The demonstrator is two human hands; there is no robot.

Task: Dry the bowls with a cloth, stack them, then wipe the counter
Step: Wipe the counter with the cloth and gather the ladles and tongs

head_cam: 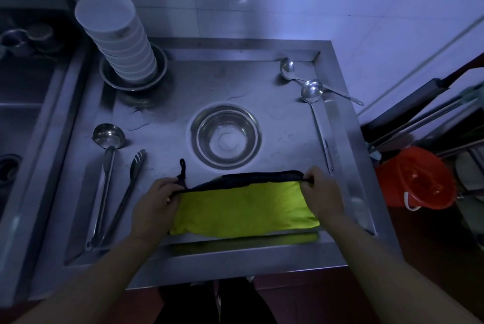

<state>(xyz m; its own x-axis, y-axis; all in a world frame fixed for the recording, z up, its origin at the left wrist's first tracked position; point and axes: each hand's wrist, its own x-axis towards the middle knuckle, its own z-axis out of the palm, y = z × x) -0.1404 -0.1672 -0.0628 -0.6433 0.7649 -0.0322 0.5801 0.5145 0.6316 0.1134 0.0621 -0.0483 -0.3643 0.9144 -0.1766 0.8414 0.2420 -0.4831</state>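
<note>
A yellow-green cloth (pixel 243 208) with a dark edge lies stretched across the near part of the steel counter (pixel 167 124). My left hand (pixel 154 205) pinches its left corner and my right hand (pixel 323 190) pinches its right corner. A tall leaning stack of white bowls (pixel 120 38) stands in a metal dish (pixel 131 80) at the back left. A single steel bowl (pixel 225 136) sits in the round hole at the counter's middle.
A ladle (pixel 106 156) and tongs (pixel 125 192) lie at the left. Two more ladles (pixel 311 93) lie at the back right. A sink (pixel 23 93) is to the left. A red bucket (pixel 416 179) stands on the floor at the right.
</note>
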